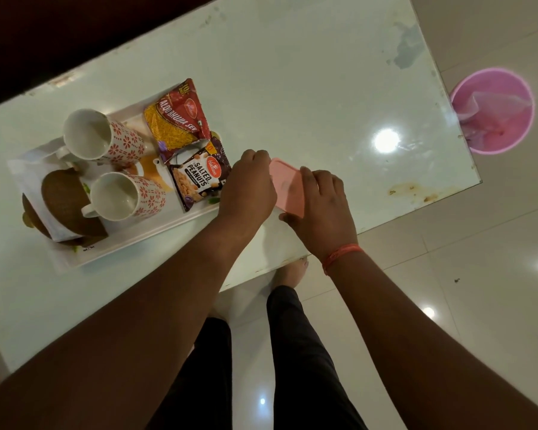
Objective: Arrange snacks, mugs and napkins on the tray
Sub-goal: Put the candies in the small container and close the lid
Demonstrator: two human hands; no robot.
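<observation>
Head view. A white tray (143, 240) is seen on the pale tabletop (308, 72), toward the table's left end and close to its near edge.

On the tray – two mugs with a red flower pattern, both lying tilted with their open mouths toward the camera. One mug (101, 135) sits by the tray's far edge; the other mug (126, 196) lies nearer the tray's near edge. At the tray's left end a brown-and-white packet (64, 201) is laid, partly overhanging the tray's rim. At the tray's right end two snack packets are placed: a red-and-yellow sev packet (176, 117) at the far right corner, and a salted peanuts packet (196, 178) just nearer, its top edge overlapping the sev packet's lower end.

A folded pink napkin (288, 189) is held between both hands just off the tray's right end, near the table's near edge. The left hand (247, 187) is curled over the napkin's left side, fingers bent and pinching it; the fingertips themselves are hidden under the knuckles. The right hand (322, 203) grips the napkin's right side – fingers laid over its top, thumb at its near corner. A red thread band (342, 254) is worn on the right wrist.

Beyond the table's right end a pink bucket (493, 111) is seen on the tiled floor (479, 305). Brown stains are visible by the tabletop's right near corner.
</observation>
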